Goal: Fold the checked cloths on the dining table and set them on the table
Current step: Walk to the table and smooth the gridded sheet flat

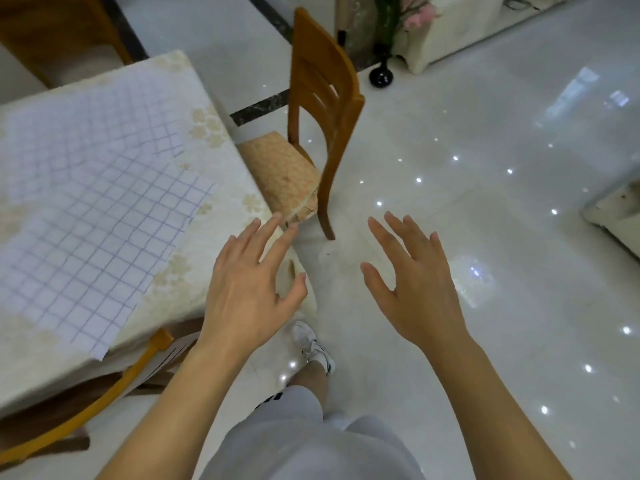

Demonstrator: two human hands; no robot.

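Two white cloths with a thin purple check lie flat on the dining table (221, 157), which wears a cream floral cover. The nearer checked cloth (93, 251) overlaps the farther checked cloth (79, 133), and its near corner hangs over the table's front edge. My left hand (249, 282) hovers over the table's right corner with fingers spread, holding nothing. My right hand (412, 282) is out over the floor to the right of the table, fingers apart and empty. Neither hand touches a cloth.
A wooden chair (322, 109) with a patterned seat stands at the table's right side. Another wooden chair (104, 393) is tucked under the front edge. A black vase (381, 76) sits on the glossy white floor beyond. My white shoe (313, 344) is below my hands.
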